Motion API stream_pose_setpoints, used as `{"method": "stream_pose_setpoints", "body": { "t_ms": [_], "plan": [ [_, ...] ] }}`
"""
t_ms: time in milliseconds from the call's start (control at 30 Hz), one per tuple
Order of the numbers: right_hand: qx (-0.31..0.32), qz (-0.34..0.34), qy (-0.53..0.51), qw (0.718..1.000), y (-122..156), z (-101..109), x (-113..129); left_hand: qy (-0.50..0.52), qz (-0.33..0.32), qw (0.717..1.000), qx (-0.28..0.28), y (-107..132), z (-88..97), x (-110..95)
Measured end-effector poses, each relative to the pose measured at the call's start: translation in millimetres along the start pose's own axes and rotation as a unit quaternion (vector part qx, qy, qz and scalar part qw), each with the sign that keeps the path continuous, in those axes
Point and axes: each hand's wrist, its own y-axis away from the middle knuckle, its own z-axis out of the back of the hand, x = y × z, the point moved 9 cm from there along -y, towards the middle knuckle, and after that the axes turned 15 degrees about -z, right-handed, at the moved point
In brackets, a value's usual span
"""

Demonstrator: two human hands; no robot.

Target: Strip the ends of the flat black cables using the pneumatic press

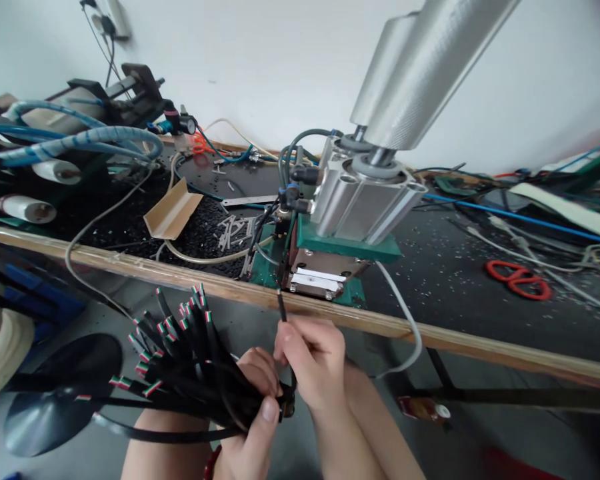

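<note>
My left hand (257,407) is closed round a thick bundle of black cables (195,367). Many of the cable ends fan out to the left and show red, white and green wires at their tips. Just to the right, my right hand (310,357) pinches a single black cable (281,307) between thumb and fingers. Its tip points up at the front of a pneumatic machine (315,273) with a green base, close to its left front edge. Whether the tip touches the machine, I cannot tell.
The wooden bench edge (430,333) runs across in front of my hands. Red-handled scissors (517,279) lie on the right. To the left are a folded cardboard piece (173,210), grey sleeve scraps (235,230) and a second machine with blue hoses (80,140). A black round stool (65,393) stands below.
</note>
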Motion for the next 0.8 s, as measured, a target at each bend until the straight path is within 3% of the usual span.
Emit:
{"method": "stream_pose_setpoints", "body": {
  "t_ms": [67,133,233,333,433,567,600,633,700,733,800],
  "plan": [
    [0.069,-0.143,0.067,0.985,-3,-11,-32,-0.015,-0.009,1.000,-0.006,0,5.3,-4],
    [0.127,-0.220,0.119,0.960,-3,-21,-55,-0.034,-0.024,0.999,-0.008,1,11.4,-10],
    [0.172,-0.260,0.187,0.932,-6,-32,-77,-0.037,-0.043,0.998,0.015,4,13.7,-17],
    [0.195,-0.287,0.285,0.894,-7,-37,-92,0.028,-0.001,0.998,0.049,11,5.9,-10],
    [0.173,-0.282,0.402,0.854,-3,-17,-85,0.062,0.044,0.996,0.035,17,3.7,2],
    [0.139,-0.259,0.515,0.805,13,30,-34,0.062,0.083,0.995,-0.007,19,8.9,14],
    [0.141,-0.243,0.525,0.804,17,37,-16,0.063,0.095,0.993,-0.019,20,10.7,17],
    [0.147,-0.206,0.509,0.823,20,36,6,0.063,0.109,0.992,-0.031,21,12.2,19],
    [0.164,-0.144,0.415,0.883,21,24,46,0.059,0.138,0.987,-0.049,26,14.1,22],
    [0.167,-0.123,0.352,0.913,20,16,60,0.056,0.151,0.985,-0.056,29,14.9,23],
    [0.192,-0.119,0.270,0.936,17,-5,70,0.047,0.171,0.982,-0.069,35,15.9,25]
  ]
}}
